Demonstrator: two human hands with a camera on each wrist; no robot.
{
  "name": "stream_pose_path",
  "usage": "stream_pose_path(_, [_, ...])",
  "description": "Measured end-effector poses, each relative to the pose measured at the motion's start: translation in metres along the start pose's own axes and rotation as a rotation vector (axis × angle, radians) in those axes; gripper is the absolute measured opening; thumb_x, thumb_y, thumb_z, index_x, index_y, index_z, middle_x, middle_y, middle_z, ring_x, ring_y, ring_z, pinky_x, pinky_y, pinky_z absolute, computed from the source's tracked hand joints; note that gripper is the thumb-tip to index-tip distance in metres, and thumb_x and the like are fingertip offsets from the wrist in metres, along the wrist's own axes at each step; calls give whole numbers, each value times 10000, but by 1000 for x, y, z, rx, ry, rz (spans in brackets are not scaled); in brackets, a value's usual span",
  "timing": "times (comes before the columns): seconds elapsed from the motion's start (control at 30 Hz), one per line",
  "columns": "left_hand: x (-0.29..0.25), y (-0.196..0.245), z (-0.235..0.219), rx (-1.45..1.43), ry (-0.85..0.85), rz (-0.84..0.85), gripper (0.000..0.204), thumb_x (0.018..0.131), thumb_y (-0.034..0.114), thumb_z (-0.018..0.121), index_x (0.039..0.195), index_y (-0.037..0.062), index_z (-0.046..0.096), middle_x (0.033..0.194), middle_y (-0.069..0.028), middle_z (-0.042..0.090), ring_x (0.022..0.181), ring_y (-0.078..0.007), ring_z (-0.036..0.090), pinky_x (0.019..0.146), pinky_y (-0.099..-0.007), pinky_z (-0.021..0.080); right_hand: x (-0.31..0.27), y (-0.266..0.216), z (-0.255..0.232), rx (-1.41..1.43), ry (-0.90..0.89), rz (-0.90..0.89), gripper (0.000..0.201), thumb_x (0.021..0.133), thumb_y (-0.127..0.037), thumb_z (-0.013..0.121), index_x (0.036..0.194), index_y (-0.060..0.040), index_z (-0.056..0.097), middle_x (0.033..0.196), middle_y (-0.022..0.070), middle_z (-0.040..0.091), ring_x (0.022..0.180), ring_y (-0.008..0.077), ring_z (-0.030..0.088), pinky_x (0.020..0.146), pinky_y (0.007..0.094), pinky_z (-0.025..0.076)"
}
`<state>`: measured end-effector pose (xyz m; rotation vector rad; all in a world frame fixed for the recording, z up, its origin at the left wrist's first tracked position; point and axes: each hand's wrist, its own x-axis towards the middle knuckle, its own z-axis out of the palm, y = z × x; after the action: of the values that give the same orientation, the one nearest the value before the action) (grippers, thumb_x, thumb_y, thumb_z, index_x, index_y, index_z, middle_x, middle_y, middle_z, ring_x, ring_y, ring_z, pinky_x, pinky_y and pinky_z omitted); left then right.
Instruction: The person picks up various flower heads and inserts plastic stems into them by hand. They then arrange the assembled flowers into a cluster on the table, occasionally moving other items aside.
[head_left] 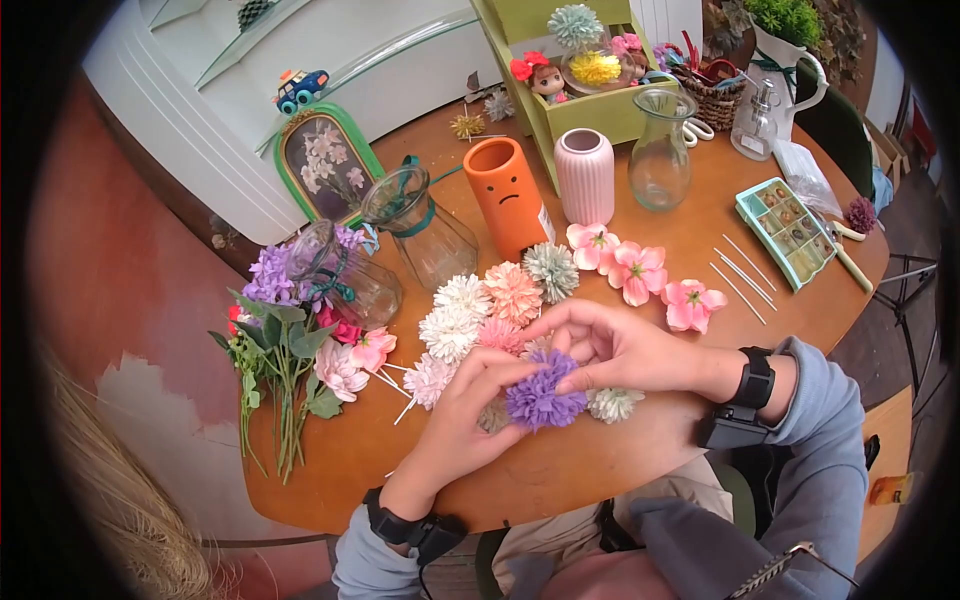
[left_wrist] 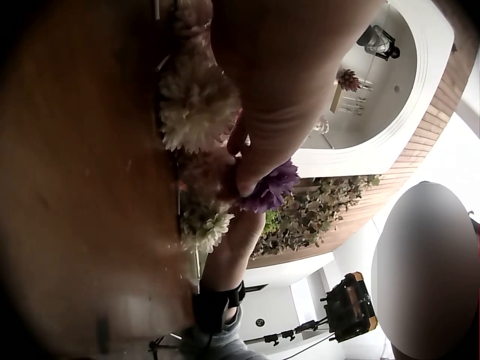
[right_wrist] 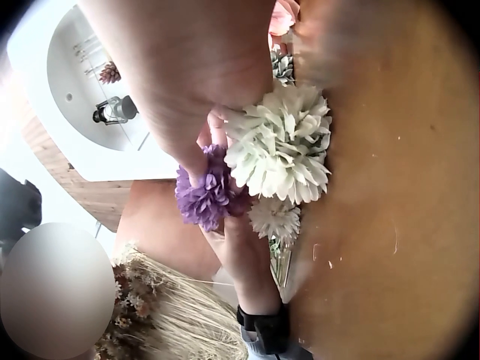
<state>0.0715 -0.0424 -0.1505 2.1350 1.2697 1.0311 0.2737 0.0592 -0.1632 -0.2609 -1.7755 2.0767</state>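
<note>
A purple pompom flower (head_left: 543, 395) is between both hands, above the near part of the wooden table. My left hand (head_left: 465, 420) holds it from the left, fingers over its top and thumb below. From the other side my right hand (head_left: 635, 350) pinches its petals, the thumb lying on them in the head view. In the right wrist view a pale green-white flower (right_wrist: 281, 146) lies beside the purple flower (right_wrist: 204, 199). White pompom flowers (head_left: 450, 330), a peach one (head_left: 513, 293) and a grey-green one (head_left: 551, 271) lie just beyond the hands.
An orange vase (head_left: 505, 200), a pink ribbed vase (head_left: 586, 180) and glass vases (head_left: 660, 150) stand at the back. Bunched stems with purple blossoms (head_left: 275, 280) lie left. Pink flowers (head_left: 637, 272), white sticks (head_left: 745, 280) and a divided tray (head_left: 788, 232) are on the right.
</note>
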Motion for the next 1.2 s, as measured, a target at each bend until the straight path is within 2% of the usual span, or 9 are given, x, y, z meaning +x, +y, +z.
stream_pose_path(0.1, [-1, -3, -3, -2, 2, -43, 367, 666, -3, 714, 1001, 43, 571, 995, -76, 528, 874, -189, 541, 731, -282, 463, 0, 2, 3, 33, 1, 8, 402, 860, -36, 613, 1236, -49, 469, 883, -5, 545, 837, 30, 570, 669, 169, 484])
stream_pose_path(0.2, [-2, -5, -3, -27, 14, -72, 282, 679, 9, 706, 916, 31, 554, 926, -71, 544, 819, -174, 546, 683, -275, 459, 1, 4, 1, 73, 14, 12, 366, 885, -85, 595, 1229, -50, 475, 895, 2, 572, 825, 39, 579, 638, 180, 497])
stream_pose_path(0.4, [-5, -10, 0, -99, 123, -138, 210, 705, 56, 721, 845, 33, 566, 780, -49, 558, 710, -162, 541, 633, -264, 428, -1, -5, 3, 177, -2, 87, 410, 883, -81, 596, 1257, -47, 434, 1016, 30, 585, 837, 62, 589, 635, 196, 510])
stream_pose_path(0.5, [-3, -5, -1, -120, 147, -145, 198, 712, 66, 727, 822, 31, 566, 749, -52, 555, 676, -165, 529, 628, -268, 423, 0, 0, 3, 92, -78, -2, 432, 868, -54, 606, 1258, -45, 419, 1042, 41, 579, 870, 65, 585, 641, 198, 509])
stream_pose_path(0.7, [-4, -8, -2, -65, 122, -111, 176, 734, 78, 712, 805, 10, 566, 731, -76, 541, 655, -191, 524, 615, -278, 416, 1, 5, 1, 89, -68, -59, 337, 855, -38, 619, 1152, -34, 459, 997, 39, 587, 792, 54, 581, 622, 193, 499])
stream_pose_path(0.9, [-6, -7, -1, -112, 129, -161, 127, 779, 80, 655, 787, -7, 563, 693, -92, 517, 627, -220, 509, 589, -301, 401, 0, 6, 0, 79, -42, 18, 242, 847, -31, 630, 1035, -35, 478, 902, 9, 579, 754, 39, 563, 630, 178, 474])
stream_pose_path(1.0, [-4, -5, -4, -71, 108, -157, 108, 788, 67, 635, 781, -13, 562, 675, -97, 509, 619, -232, 505, 575, -308, 392, -1, 4, -3, 17, -86, 13, 267, 837, 31, 611, 1048, -34, 462, 1018, 36, 575, 933, 96, 586, 740, 219, 495])
stream_pose_path(1.1, [-3, -5, -3, -52, 105, -131, 97, 790, 57, 625, 779, -16, 563, 666, -100, 512, 618, -240, 510, 570, -311, 390, -2, 1, -2, 5, -100, 14, 253, 831, 14, 628, 1023, -40, 473, 987, 25, 583, 914, 85, 584, 724, 215, 489])
stream_pose_path(1.2, [-3, -3, -5, -28, 87, -123, 82, 791, 51, 618, 783, -16, 570, 666, -102, 524, 619, -240, 521, 572, -311, 396, -2, 1, 1, 24, -79, -24, 197, 835, -14, 635, 948, -59, 481, 848, -34, 518, 754, 19, 496, 629, 172, 433])
